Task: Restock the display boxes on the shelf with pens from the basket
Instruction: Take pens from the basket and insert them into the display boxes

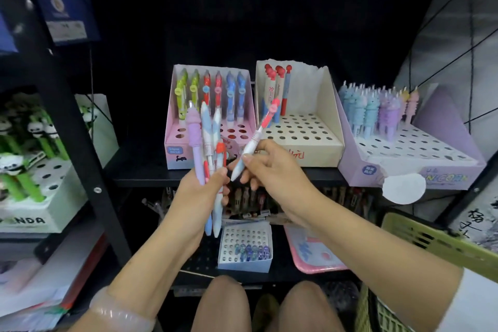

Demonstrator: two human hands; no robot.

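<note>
My left hand (200, 188) grips a bundle of pens (208, 143), purple, blue-white and red-topped, upright in front of the pink display box (172, 143). My right hand (265, 167) pinches a single white pen with a red top (258, 137), tilted up to the right toward the cream display box (327, 127). The pink box holds a back row of green, red and blue pens. The cream box holds a few red-topped pens at its back left, with many bare holes. The green basket (431, 242) sits at the lower right.
A purple unicorn display box (458, 148) full of pastel pens stands at the right. A panda pen box (62, 197) sits on the left shelf behind a black upright post (67, 105). Below are a small white box (244, 264) of glittery pens and a pink tray (310, 264). My knees are at the bottom.
</note>
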